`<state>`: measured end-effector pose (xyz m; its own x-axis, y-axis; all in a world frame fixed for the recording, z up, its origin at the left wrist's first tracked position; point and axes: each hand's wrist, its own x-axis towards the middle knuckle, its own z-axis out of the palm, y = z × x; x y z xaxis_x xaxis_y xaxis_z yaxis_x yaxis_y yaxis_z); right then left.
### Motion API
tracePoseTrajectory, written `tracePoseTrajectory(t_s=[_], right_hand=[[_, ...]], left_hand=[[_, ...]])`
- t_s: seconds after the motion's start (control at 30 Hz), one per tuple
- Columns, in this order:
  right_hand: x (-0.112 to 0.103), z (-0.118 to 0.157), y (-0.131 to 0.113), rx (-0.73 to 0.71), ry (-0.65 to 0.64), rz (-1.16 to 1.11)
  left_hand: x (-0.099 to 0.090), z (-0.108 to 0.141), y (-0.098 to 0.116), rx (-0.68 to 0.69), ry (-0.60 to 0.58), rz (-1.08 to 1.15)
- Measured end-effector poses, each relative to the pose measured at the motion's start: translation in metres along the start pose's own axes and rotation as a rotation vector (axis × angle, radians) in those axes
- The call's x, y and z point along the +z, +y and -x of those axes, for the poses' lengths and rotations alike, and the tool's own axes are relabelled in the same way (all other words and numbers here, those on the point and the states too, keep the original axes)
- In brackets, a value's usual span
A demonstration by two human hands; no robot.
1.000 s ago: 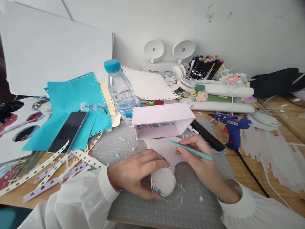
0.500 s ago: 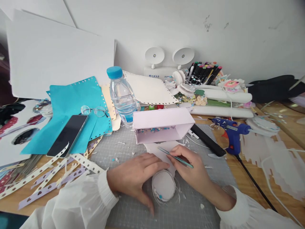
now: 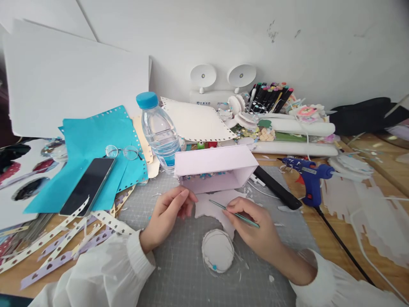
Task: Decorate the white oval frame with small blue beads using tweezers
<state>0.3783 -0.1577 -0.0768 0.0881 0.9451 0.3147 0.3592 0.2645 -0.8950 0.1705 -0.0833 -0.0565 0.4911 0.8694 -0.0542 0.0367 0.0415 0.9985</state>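
Here, our round white disc (image 3: 218,250), edged with thin pale strands, lies flat on the grey cutting mat (image 3: 179,273), just beside an irregular white scrap (image 3: 207,209). We judge it light and fairly stiff, its strands easily bent, so best held by the rim. Our right hand (image 3: 257,226) grips slim teal tweezers (image 3: 248,221) over the scrap; our left hand (image 3: 168,213) curls loosely near the open lilac box (image 3: 217,160), and whether it pinches anything we cannot tell.
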Motion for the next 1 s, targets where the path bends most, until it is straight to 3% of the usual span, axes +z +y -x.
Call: tracePoseTrajectory(t_s=[0.13, 0.43, 0.7, 1.0], right_hand=[[0.003, 0.0, 0.004, 0.007, -0.041, 0.025], [-0.001, 0.001, 0.0, -0.021, 0.061, -0.052], [-0.006, 0.006, -0.008, -0.139, 0.017, -0.172], [-0.005, 0.007, -0.006, -0.139, -0.014, -0.178]], left_hand=[[0.004, -0.001, 0.003, -0.026, 0.006, 0.008], [0.01, -0.003, 0.005, -0.07, 0.03, -0.046], [0.013, 0.0, 0.004, -0.009, -0.075, -0.201], [0.014, 0.001, 0.001, 0.005, -0.11, -0.232]])
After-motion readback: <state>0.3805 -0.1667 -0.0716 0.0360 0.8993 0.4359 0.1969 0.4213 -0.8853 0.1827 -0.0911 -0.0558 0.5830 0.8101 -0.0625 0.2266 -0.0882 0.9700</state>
